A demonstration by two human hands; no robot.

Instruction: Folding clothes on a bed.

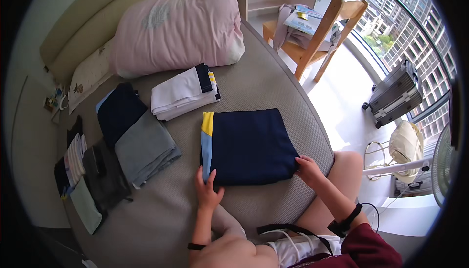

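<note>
A folded navy garment (249, 146) with a yellow and light-blue strip down its left side lies flat on the bed in front of me. My left hand (209, 194) rests at its near left corner, fingers spread and touching the edge. At the right edge, near the front corner, my right hand (309, 170) pinches the cloth between thumb and fingers. Beyond the garment, to the left, sits a folded white garment stack (183, 92) with dark and yellow trim.
Left on the bed are folded grey trousers (146, 148), a dark blue garment (121, 112), a dark grey garment (105, 173) and a pale green one (85, 207). A pink quilt (181, 29) lies near the headboard. A wooden chair (310, 43), suitcase (396, 93) and fan (442, 165) stand right.
</note>
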